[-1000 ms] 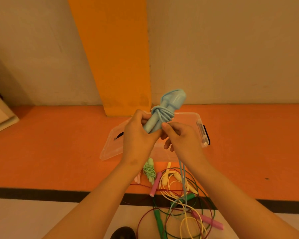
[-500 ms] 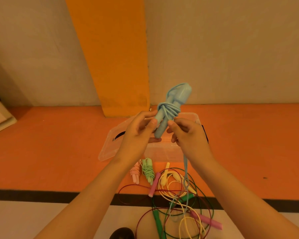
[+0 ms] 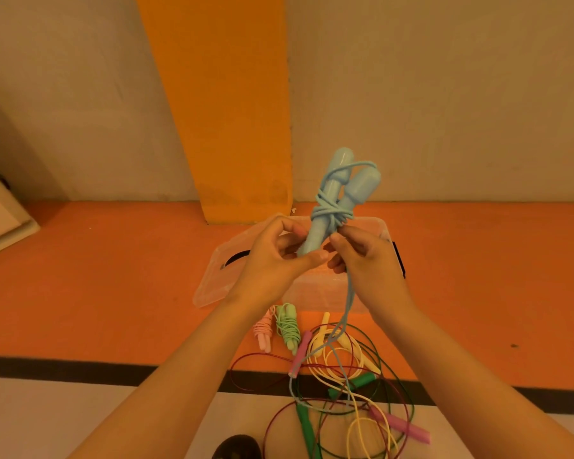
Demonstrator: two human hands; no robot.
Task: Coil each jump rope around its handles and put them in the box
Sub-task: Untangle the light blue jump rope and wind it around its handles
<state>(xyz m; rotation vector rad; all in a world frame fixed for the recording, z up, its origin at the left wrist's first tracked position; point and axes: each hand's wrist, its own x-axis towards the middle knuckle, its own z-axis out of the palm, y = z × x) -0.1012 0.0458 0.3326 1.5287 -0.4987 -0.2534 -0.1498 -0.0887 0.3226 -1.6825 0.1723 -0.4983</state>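
Head view: blue jump rope (image 3: pixel 337 207) held up mid-frame, both pale blue handles side by side, tilted up and to the right, fat ends on top. Several turns of cord wrapped round the handles' middle, one loop over the top ends. Remaining cord hanging down from right hand (image 3: pixel 371 263) into the tangle of loose ropes (image 3: pixel 342 369) on the floor. Left hand (image 3: pixel 272 263) gripping the handles' narrow lower ends, thumb and fingers curled round them. Right hand just beside, pinching the cord right below the wraps. Bundle above and between both hands, over the clear box (image 3: pixel 206 293), not in it.
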